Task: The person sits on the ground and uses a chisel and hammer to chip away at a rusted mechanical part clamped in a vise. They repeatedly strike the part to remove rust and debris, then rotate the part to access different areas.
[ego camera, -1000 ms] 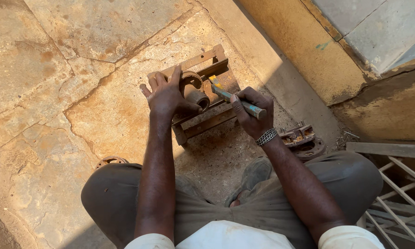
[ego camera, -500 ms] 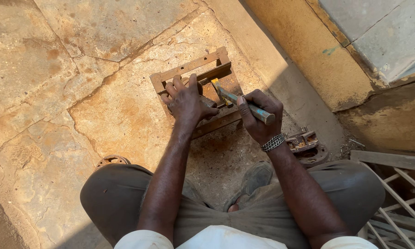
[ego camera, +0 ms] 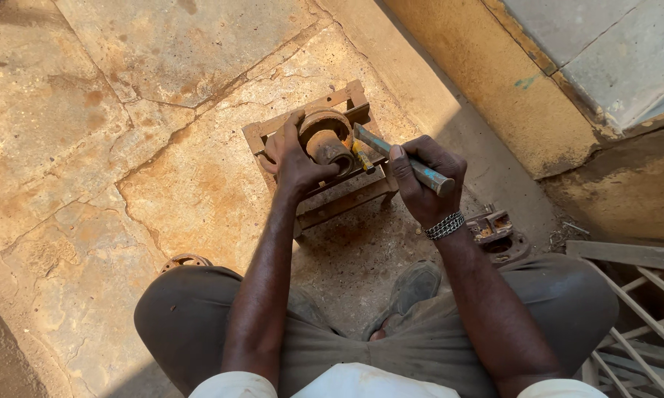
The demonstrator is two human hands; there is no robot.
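Under the left hand (ego camera: 296,158), clamped around it, a rusty cylindrical part (ego camera: 323,136) looks heavy, rigid; right hand (ego camera: 420,180) grips a hammer (ego camera: 402,161).

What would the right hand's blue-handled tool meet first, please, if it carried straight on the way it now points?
Most likely the rusty round part that the left hand steadies on the metal frame. The tool in the right hand points up-left at it; whether it already touches is unclear.

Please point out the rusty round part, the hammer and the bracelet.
rusty round part (ego camera: 324,136): head view, on its rounded top.
hammer (ego camera: 420,171): head view, on the blue-green handle.
bracelet (ego camera: 445,225): head view, on the chain at the right wrist.
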